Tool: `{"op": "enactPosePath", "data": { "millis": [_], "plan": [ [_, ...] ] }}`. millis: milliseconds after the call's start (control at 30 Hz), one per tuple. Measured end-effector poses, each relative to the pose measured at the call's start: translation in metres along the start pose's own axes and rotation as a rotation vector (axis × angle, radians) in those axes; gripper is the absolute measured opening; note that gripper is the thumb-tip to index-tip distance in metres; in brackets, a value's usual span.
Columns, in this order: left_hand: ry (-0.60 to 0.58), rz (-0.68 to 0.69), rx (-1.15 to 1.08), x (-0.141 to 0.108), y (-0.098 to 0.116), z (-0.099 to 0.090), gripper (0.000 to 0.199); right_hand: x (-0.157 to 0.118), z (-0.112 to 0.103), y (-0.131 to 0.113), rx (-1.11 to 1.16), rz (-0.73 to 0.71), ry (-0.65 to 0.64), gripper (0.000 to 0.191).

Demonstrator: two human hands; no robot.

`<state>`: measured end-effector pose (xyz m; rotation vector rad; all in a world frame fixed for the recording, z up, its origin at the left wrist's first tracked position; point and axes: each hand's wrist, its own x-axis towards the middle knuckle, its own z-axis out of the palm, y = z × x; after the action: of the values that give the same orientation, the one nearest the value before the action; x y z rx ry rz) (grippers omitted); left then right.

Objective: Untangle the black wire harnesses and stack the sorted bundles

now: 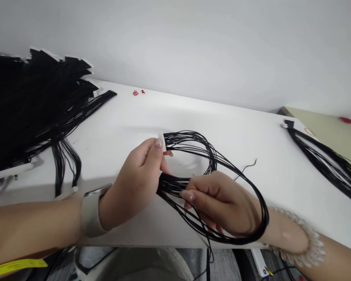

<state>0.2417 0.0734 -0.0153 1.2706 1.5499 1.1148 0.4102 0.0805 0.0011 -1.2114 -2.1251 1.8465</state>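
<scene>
A looped bundle of thin black wires (193, 136) is held above the front of the white table. My left hand (143, 171) pinches the white connector (163, 142) at one end between thumb and fingers; the lower wires also run in behind this hand. To its right, my right hand (219, 199) is closed with thumb and forefinger on some of the lower wires, and the loop passes around its wrist. A loose wire end hangs below the table edge. What lies inside my right fingers is partly hidden.
A big pile of black wire harnesses (32, 105) with white connectors covers the table's left side. Another wire bundle (324, 160) lies at the right. Small red pieces (135, 93) rest near the back wall. Below the front edge stands a bin (175, 261).
</scene>
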Motion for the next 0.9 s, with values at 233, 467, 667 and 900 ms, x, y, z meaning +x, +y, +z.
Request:
{"op": "enactPosePath", "data": {
  "millis": [233,467,667,900],
  "plan": [
    [-0.034,-0.009,0.004,-0.001,-0.001,0.000,0.039,-0.003,-0.008,-0.006,-0.379,-0.109,0.078,0.033],
    [-0.036,-0.032,0.005,0.000,0.000,0.000,0.039,-0.006,-0.012,-0.016,-0.581,-0.035,0.049,0.026],
    [-0.051,-0.056,0.027,0.001,0.000,0.000,0.040,-0.023,-0.058,-0.004,-0.666,0.011,0.296,0.018],
    [-0.116,-0.009,0.042,-0.001,-0.002,0.000,0.040,-0.037,-0.115,-0.010,0.077,-0.371,1.216,0.028]
  ]
}}
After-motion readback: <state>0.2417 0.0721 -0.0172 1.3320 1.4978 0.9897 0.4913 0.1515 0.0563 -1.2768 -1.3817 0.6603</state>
